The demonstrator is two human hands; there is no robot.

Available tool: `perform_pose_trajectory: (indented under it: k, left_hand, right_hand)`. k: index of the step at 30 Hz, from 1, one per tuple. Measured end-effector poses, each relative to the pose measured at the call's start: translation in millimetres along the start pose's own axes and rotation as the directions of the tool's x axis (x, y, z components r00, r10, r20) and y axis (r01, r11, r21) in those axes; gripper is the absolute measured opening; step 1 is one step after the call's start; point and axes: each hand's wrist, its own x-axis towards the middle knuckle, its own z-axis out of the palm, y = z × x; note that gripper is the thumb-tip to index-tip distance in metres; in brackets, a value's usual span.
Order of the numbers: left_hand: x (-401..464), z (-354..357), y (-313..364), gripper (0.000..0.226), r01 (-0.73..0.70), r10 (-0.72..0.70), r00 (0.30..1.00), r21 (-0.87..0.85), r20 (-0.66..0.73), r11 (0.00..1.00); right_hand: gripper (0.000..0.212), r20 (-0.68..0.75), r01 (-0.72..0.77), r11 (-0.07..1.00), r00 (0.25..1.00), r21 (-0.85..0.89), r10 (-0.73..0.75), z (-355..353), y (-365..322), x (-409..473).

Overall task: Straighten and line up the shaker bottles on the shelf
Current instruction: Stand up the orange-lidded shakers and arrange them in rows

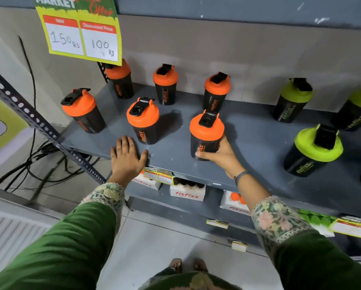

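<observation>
Several black shaker bottles with orange lids stand on a grey shelf. Three line the back wall; the middle one stands between the other two. Nearer the front stand a left bottle, a middle bottle and a right one. My right hand grips the lower body of that right front bottle. My left hand lies flat and open on the shelf's front edge, just in front of the middle front bottle, not touching it. Green-lidded shaker bottles stand further right.
A yellow price sign hangs above the back left bottle. A perforated metal upright borders the shelf's left end, with black cables behind it. Below, a lower shelf holds white Fitfizz boxes and price tags.
</observation>
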Motion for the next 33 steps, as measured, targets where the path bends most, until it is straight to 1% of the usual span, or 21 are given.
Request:
perform_pose_trajectory:
  k: [1, 3, 6, 7, 8, 10, 12, 14, 16, 19, 20, 22, 23, 25, 27, 28, 30, 31, 33]
  left_hand:
    - [0, 1, 0, 0.088, -0.001, 0.001, 1.000, 0.000, -0.005, 1.000]
    - [0, 1, 0, 0.088, 0.002, -0.002, 1.000, 0.000, -0.012, 1.000]
    - [1, 1, -1, 0.088, 0.007, -0.007, 1.000, -0.003, -0.022, 1.000]
    - [1, 1, 0, 0.088, 0.007, -0.007, 1.000, -0.007, -0.026, 1.000]
    - [1, 1, 0, 0.088, 0.007, -0.007, 0.999, -0.012, -0.031, 1.000]
    - [0, 2, 0, 0.088, 0.006, -0.007, 0.999, -0.019, -0.042, 1.000]
    - [-1, 3, 0, 0.087, 0.002, -0.003, 0.998, -0.021, -0.061, 1.000]
    - [-1, 4, 0, 0.086, -0.005, 0.003, 0.997, -0.027, -0.073, 1.000]
    - [-1, 4, 0, 0.086, -0.005, 0.003, 0.997, -0.025, -0.071, 1.000]
    - [-2, 5, 1, 0.084, 0.004, -0.007, 0.997, -0.033, -0.075, 0.999]
    - [-2, 5, 1, 0.081, 0.010, -0.013, 0.997, -0.040, -0.079, 0.999]
    - [0, 4, 3, 0.078, 0.026, -0.030, 0.998, -0.066, -0.059, 0.997]
    - [1, 2, 5, 0.083, 0.044, -0.048, 0.998, -0.094, -0.048, 0.995]
    - [3, -2, 9, 0.096, 0.089, -0.105, 0.992, -0.205, -0.065, 0.975]
    - [4, -7, 16, 0.100, 0.116, -0.167, 0.979, -0.350, -0.117, 0.929]
    - [5, -9, 20, 0.100, 0.131, -0.203, 0.970, -0.409, -0.137, 0.903]
    - [5, -13, 30, 0.102, 0.161, -0.260, 0.954, -0.475, -0.151, 0.865]
    - [7, -14, 35, 0.103, 0.183, -0.288, 0.947, -0.494, -0.145, 0.850]
    - [12, -15, 42, 0.105, 0.246, -0.353, 0.929, -0.525, -0.112, 0.815]
  right_hand:
    - [0.074, 0.000, -0.015, 0.999, 1.000, 0.035, 0.015, 1, -3, -6]
    - [0.057, 0.044, -0.106, 0.984, 0.994, 0.145, 0.100, 0, -8, -24]
    - [0.037, 0.146, -0.302, 0.903, 0.952, 0.306, 0.269, -5, -20, -58]
    - [0.032, 0.177, -0.338, 0.874, 0.940, 0.350, 0.292, -8, -26, -69]
    - [0.032, 0.208, -0.360, 0.849, 0.931, 0.387, 0.300, -13, -33, -80]
    - [0.040, 0.266, -0.370, 0.815, 0.924, 0.445, 0.274, -23, -48, -100]
    - [0.060, 0.287, -0.369, 0.793, 0.924, 0.485, 0.254, -32, -61, -114]
    - [0.080, 0.274, -0.359, 0.788, 0.929, 0.501, 0.250, -39, -68, -121]
    - [0.084, 0.254, -0.344, 0.800, 0.935, 0.492, 0.246, -44, -75, -126]
    - [0.070, 0.243, -0.333, 0.814, 0.939, 0.476, 0.242, -50, -83, -130]
    - [0.068, 0.243, -0.333, 0.817, 0.939, 0.471, 0.243, -51, -84, -129]
    - [0.079, 0.239, -0.296, 0.836, 0.949, 0.462, 0.205, -51, -79, -123]
    - [0.082, 0.224, -0.271, 0.849, 0.957, 0.455, 0.185, -52, -73, -117]
    - [0.075, 0.195, -0.204, 0.892, 0.972, 0.403, 0.135, -52, -65, -104]
    - [0.066, 0.147, -0.099, 0.942, 0.988, 0.321, 0.054, -47, -58, -86]
    - [0.065, 0.106, -0.040, 0.961, 0.994, 0.274, 0.012, -43, -51, -73]
    - [0.077, 0.019, 0.042, 0.983, 0.999, 0.181, -0.046, -35, -36, -45]
    - [0.084, -0.015, 0.053, 0.989, 0.999, 0.141, -0.051, -31, -27, -33]
    - [0.090, -0.046, 0.052, 0.997, 0.998, 0.060, -0.050, -25, -7, -12]
